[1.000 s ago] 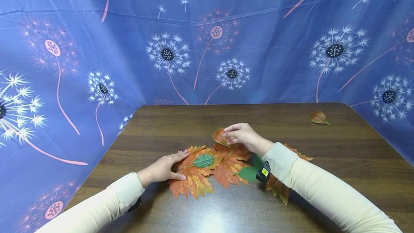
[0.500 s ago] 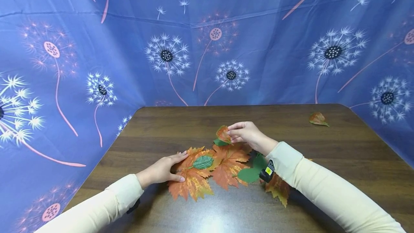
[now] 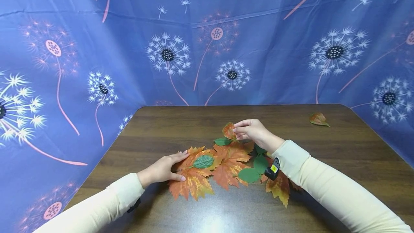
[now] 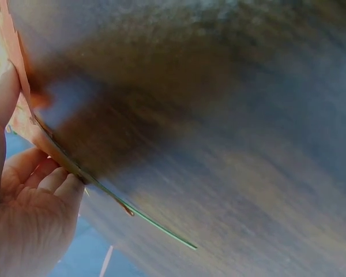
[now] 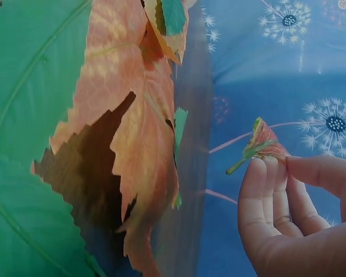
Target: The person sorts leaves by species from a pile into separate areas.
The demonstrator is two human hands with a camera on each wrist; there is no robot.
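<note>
My right hand (image 3: 255, 132) pinches a small orange-red artificial leaf (image 3: 228, 131) with a green edge, between thumb and fingers. The right wrist view shows this leaf's short green stem (image 5: 236, 166) pointing away from the fingertips. Large orange maple leaves (image 3: 228, 159) lie just below that hand, overlapping in a row. On the leftmost maple leaf (image 3: 191, 184) my left hand (image 3: 162, 170) rests, thumb and fingers spread along its edge. A ribbed green leaf (image 3: 203, 161) lies on top of it. Another green leaf (image 3: 223, 141) pokes out behind the row.
Smooth green leaves (image 3: 249, 175) and another maple leaf (image 3: 279, 188) lie at the row's right, partly under my right wrist and sleeve. A lone reddish leaf (image 3: 319, 119) lies near the back right of the brown wooden table (image 3: 174, 125). A blue dandelion-print cloth (image 3: 268, 64) hangs behind.
My right hand has moved a little right and back with the small leaf, uncovering the green leaf behind the row. My left hand has stayed on the leftmost maple leaf.
</note>
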